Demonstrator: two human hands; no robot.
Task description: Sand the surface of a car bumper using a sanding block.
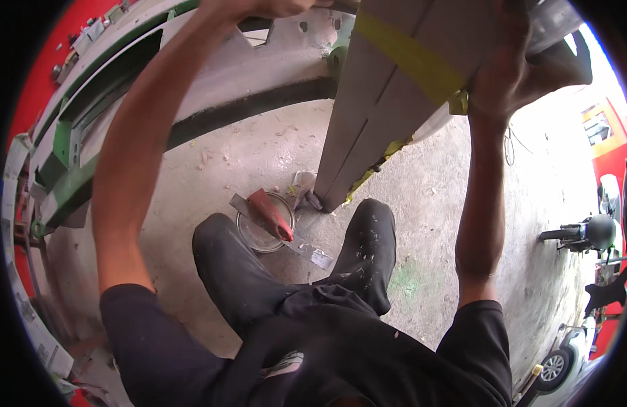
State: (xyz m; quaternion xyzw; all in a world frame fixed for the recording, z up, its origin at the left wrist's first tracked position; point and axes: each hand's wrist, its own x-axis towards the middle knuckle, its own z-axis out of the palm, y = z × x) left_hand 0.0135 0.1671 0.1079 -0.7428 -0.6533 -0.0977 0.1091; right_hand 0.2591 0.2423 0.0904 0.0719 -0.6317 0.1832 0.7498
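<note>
A long grey panel [374, 108] with a yellow tape band [418, 61] slants down between my arms, its narrow lower end near the floor. Ragged yellow tape lines its right edge. My right hand [496, 81] is closed around that edge higher up, its fingers partly in shadow. My left hand [266, 7] is at the top of the picture, left of the panel. Its fingers look curled, but the picture's edge cuts it off and what they hold is hidden.
Between my knees, a round tin [259, 230] carries a red-handled scraper [269, 214]; a flat metal blade [307, 254] lies beside it. A crumpled pale cloth [305, 186] touches the panel's foot. A green-and-white vehicle frame [76, 146] curves along the left. A motorcycle [584, 234] stands right.
</note>
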